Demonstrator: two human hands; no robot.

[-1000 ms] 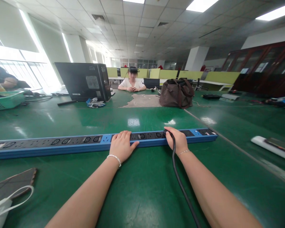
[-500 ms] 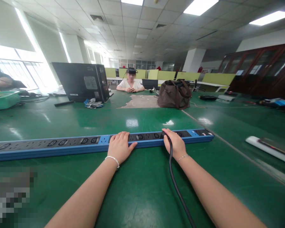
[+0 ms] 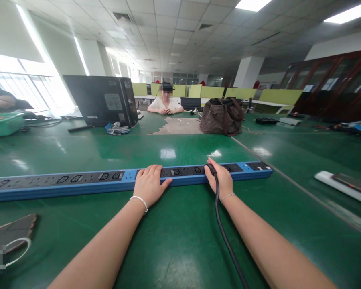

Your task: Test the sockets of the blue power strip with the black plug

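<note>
Blue power strip (image 3: pixel 125 176) on green table (image 3: pixel 180 224)

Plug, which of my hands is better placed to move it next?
Probably your right hand: it grips the plug, with the cord trailing back toward you. Your left hand lies across the strip, away from the plug.

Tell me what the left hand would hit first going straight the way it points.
Past the blue power strip it rests on, the left hand would probably first meet the person seated opposite, across the green tabletop; depth is unclear.
</note>
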